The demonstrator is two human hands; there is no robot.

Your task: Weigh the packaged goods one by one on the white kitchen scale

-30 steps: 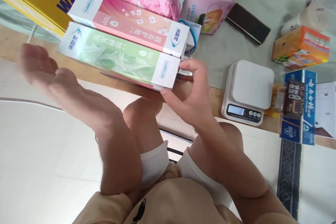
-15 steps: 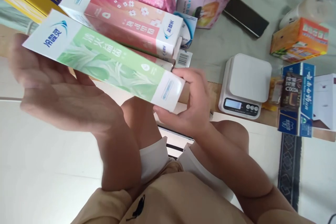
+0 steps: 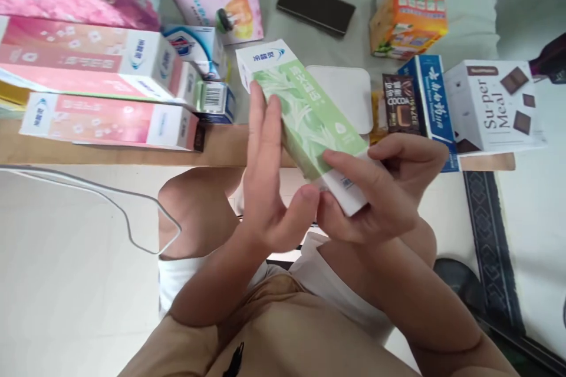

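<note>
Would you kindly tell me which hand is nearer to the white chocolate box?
Right. The right hand grips the green box just left of the white chocolate box; the left hand lies farther left.

White scale (image 3: 349, 91) mostly behind the green box (image 3: 305, 115); pink cartons (image 3: 66, 53) cut off left.

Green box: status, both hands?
Right hand grips the green box at its near end. Left hand flat against its side. Box held above the white scale. Nothing blocking.

Green toothpaste box (image 3: 305, 112) in right hand (image 3: 380, 194), left hand (image 3: 265, 188) flat against its side.
</note>
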